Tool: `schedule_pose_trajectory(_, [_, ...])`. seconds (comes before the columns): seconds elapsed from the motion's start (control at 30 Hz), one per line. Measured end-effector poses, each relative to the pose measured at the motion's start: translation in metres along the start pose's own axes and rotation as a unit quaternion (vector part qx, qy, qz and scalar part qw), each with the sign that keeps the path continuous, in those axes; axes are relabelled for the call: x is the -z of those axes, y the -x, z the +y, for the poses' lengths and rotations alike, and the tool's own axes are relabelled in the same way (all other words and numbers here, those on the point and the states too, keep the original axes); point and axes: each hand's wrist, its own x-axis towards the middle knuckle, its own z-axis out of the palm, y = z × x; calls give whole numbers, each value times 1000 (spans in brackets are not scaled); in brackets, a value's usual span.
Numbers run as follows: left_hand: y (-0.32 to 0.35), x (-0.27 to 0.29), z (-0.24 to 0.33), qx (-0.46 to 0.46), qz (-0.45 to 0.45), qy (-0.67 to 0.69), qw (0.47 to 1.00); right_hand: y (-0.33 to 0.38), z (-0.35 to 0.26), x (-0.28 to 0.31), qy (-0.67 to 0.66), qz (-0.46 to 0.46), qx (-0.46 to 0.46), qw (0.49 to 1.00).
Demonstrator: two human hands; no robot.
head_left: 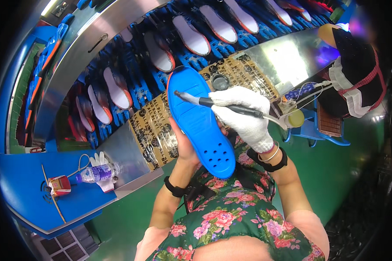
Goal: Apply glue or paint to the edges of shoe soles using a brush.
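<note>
A blue shoe sole (pixel 204 119) with several small round holes in its heel and an orange edge near the toe tilts up in front of me. My left hand (pixel 185 142), bare, grips it from beneath, so most of the fingers are hidden behind it. In a white knit glove, my right hand (pixel 244 111) closes around a dark-handled brush (pixel 191 99). A pale hose trails from the brush's back end. Its dark tip is at the forefoot of the sole; I cannot tell if it touches.
Beyond the sole, a rack (pixel 130 78) carries rows of light-lined soles. Printed brown tape (pixel 154 135) covers the near ledge, with a small dark round pot (pixel 221 81) on it. On the blue side table (pixel 17 182) lie a water bottle (pixel 98 173) and a red carton (pixel 59 185).
</note>
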Motion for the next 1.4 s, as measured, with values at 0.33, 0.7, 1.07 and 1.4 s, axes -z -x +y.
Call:
schedule_pose_trajectory(0.33, [8,-8,-18,-105,155,-221,957,-2,-1,-18,236,-14,294,926])
schedule_pose_trajectory(0.7, [15,13,-7,-122,102,-196,968,4,5,-20,178,-25,268,946])
schedule_pose_trajectory(1.07, [6,29,9,-140,183,-240,943,13,21,-21,134,-51,288,947])
schedule_pose_trajectory(1.4, [10,29,15,-133,165,-217,953,28,18,-18,149,-85,277,946])
